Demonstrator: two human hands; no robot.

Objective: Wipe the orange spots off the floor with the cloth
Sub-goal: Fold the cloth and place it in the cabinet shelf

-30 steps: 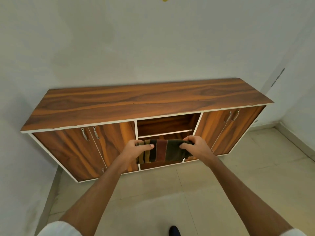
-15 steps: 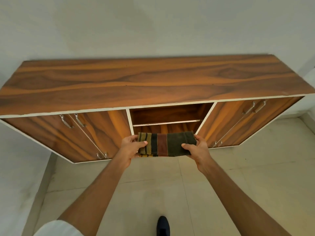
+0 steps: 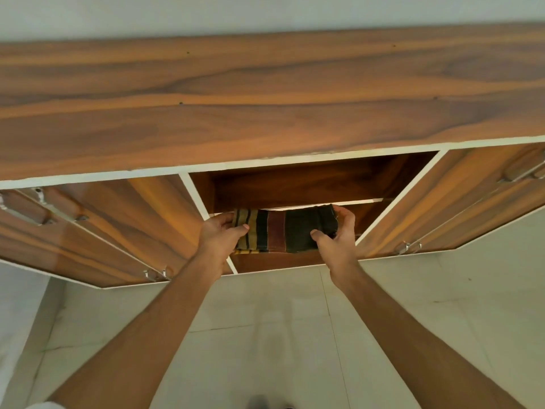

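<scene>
A folded striped cloth [image 3: 283,230], dark green, maroon and yellow, is stretched between both hands in front of the cabinet's open middle compartment. My left hand [image 3: 219,236] pinches its yellow-striped left end, thumb on the front. At the dark right end, my right hand [image 3: 336,236] grips it with fingers curled round the edge. The pale tiled floor [image 3: 265,335] lies below my arms; no orange spots show on it in this view.
A long wooden cabinet [image 3: 265,98] fills the upper view, standing against a white wall. It has a middle open compartment with a shelf [image 3: 324,200], and closed doors with metal handles on the left [image 3: 88,225] and right [image 3: 457,208]. A shoe tip [image 3: 259,402] shows at the bottom.
The view has moved closer to the cabinet. Both hands have carried the cloth forward, up to the open middle compartment at shelf level.
</scene>
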